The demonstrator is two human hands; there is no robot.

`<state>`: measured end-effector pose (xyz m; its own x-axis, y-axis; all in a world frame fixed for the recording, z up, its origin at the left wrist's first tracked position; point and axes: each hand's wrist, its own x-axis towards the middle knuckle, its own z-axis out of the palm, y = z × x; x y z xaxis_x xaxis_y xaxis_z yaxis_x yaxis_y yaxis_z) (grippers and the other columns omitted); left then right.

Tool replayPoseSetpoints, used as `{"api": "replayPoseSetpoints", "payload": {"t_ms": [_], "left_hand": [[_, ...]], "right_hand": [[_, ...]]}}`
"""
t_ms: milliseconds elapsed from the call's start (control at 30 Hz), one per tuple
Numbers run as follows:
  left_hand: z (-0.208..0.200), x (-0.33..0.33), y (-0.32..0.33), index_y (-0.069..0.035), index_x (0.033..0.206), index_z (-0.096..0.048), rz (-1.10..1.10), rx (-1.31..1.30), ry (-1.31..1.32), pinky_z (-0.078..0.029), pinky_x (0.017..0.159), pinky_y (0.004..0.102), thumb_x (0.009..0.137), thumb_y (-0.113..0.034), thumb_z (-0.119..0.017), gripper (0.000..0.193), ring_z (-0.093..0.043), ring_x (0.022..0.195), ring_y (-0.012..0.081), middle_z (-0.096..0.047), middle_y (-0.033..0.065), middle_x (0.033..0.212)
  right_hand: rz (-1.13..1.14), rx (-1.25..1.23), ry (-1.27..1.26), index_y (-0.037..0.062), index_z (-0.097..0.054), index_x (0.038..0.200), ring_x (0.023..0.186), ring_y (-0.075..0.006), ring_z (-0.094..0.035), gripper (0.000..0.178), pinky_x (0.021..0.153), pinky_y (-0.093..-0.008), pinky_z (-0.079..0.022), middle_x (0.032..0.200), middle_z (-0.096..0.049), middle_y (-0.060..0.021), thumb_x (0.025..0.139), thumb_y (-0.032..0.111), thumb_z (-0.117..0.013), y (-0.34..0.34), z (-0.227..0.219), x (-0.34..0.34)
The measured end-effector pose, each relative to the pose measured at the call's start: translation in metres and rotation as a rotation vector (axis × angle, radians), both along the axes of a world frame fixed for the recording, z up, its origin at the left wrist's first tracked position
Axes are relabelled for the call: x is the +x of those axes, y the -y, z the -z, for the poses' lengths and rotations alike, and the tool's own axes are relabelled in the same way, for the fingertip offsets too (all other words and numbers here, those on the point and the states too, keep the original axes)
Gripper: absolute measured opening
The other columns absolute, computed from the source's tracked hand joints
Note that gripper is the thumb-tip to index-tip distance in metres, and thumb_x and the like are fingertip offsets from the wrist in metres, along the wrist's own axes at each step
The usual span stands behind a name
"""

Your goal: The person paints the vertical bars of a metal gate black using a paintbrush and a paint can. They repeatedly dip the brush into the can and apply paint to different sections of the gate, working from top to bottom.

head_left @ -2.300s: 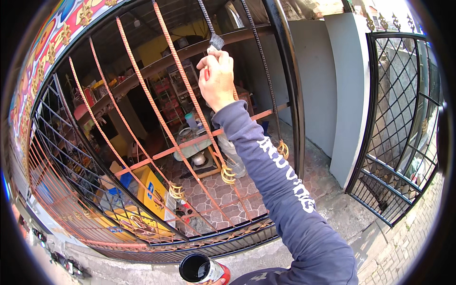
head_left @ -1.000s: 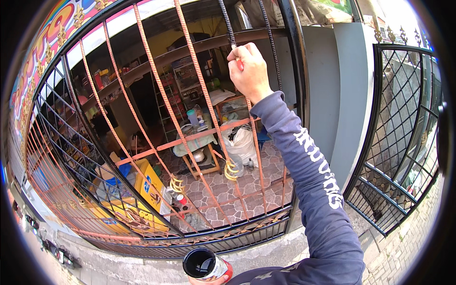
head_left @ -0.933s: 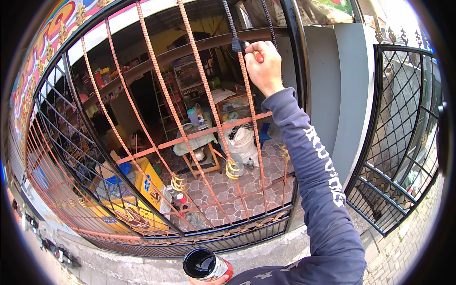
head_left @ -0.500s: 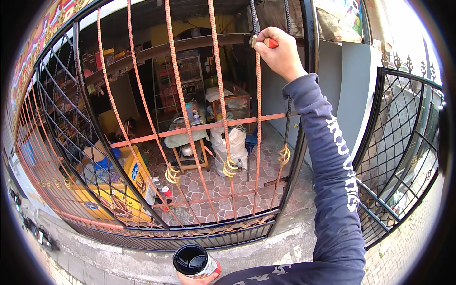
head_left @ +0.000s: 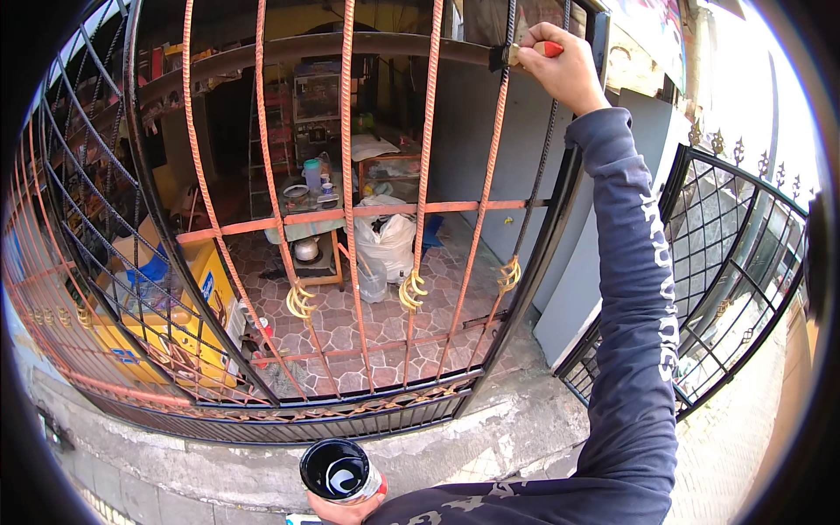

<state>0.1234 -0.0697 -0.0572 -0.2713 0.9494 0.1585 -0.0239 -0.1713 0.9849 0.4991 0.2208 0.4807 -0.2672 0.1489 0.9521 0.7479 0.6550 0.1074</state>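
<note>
My right hand (head_left: 567, 72), raised to the upper right, is closed around a paintbrush (head_left: 548, 49) with a red-tipped handle. Its dark bristles press against a twisted gate bar (head_left: 495, 131), which is black above the brush and rusty orange below. Low in front of me, my left hand (head_left: 343, 510) wraps around a paint can (head_left: 372, 484). Glossy black paint (head_left: 341, 477) shows inside the open can. The neighbouring bar (head_left: 541, 149) on the right is black down to the orange crossbar (head_left: 385, 211); several bars to the left are orange.
Gold curved ornaments (head_left: 411, 290) sit low on the bars. Behind the gate are a yellow box (head_left: 166, 328), a white plastic bag (head_left: 389, 245) and a small table (head_left: 328, 262) on patterned tiles. A black lattice gate (head_left: 731, 271) stands at the right, beyond a grey wall panel (head_left: 573, 306).
My view has shifted, moving the nearer bars and my right hand rightward in the picture. Dark bristles now show at the left of the bar. Both hands keep their holds.
</note>
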Motion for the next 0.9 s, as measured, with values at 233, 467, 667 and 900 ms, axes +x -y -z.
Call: {"api": "replayPoseSetpoints", "payload": {"t_ms": [233, 467, 667, 900], "left_hand": [[-0.017, -0.016, -0.008, 0.004, 0.134, -0.044, 0.051, 0.131, 0.051, -0.058, 0.090, 0.0394, 0.049, -0.008, -0.100, 0.102, -0.069, 0.103, 0.0236, -0.067, 0.0151, 0.115], [-0.015, -0.024, -0.019, 0.005, 0.131, -0.047, 0.061, 0.205, 0.149, -0.058, 0.090, 0.0391, 0.047, -0.008, -0.101, 0.100, -0.069, 0.102, 0.0232, -0.067, 0.0148, 0.114], [-0.013, -0.037, -0.030, 0.002, 0.135, -0.052, 0.097, 0.163, 0.043, -0.052, 0.101, 0.0390, 0.055, -0.012, -0.100, 0.094, -0.065, 0.113, 0.0227, -0.065, 0.0135, 0.124], [-0.043, -0.043, -0.020, 0.003, 0.139, -0.048, 0.170, 0.066, 0.038, -0.052, 0.102, 0.0393, 0.055, -0.012, -0.101, 0.100, -0.065, 0.113, 0.0230, -0.065, 0.0136, 0.125]], "right_hand": [[0.140, 0.313, -0.240, 0.0032, -0.071, 0.088, 0.078, -0.0284, -0.067, 0.013, 0.077, -0.0379, -0.055, 0.085, -0.069, -0.0127, 0.079, 0.012, -0.070, 0.000, 0.035, -0.010], [0.175, 0.263, -0.187, 0.0071, -0.066, 0.091, 0.096, -0.0332, -0.061, 0.011, 0.087, -0.0435, -0.052, 0.097, -0.061, -0.0103, 0.081, 0.002, -0.069, -0.025, 0.092, -0.059], [0.123, 0.164, -0.097, 0.0067, -0.064, 0.093, 0.102, -0.0346, -0.058, 0.014, 0.091, -0.0434, -0.050, 0.103, -0.059, -0.0131, 0.081, -0.001, -0.068, -0.036, 0.097, -0.077], [0.172, 0.250, -0.254, 0.0074, -0.062, 0.094, 0.106, -0.0377, -0.054, 0.019, 0.094, -0.0458, -0.048, 0.110, -0.055, -0.0165, 0.079, -0.004, -0.067, -0.045, 0.115, -0.088]]}}
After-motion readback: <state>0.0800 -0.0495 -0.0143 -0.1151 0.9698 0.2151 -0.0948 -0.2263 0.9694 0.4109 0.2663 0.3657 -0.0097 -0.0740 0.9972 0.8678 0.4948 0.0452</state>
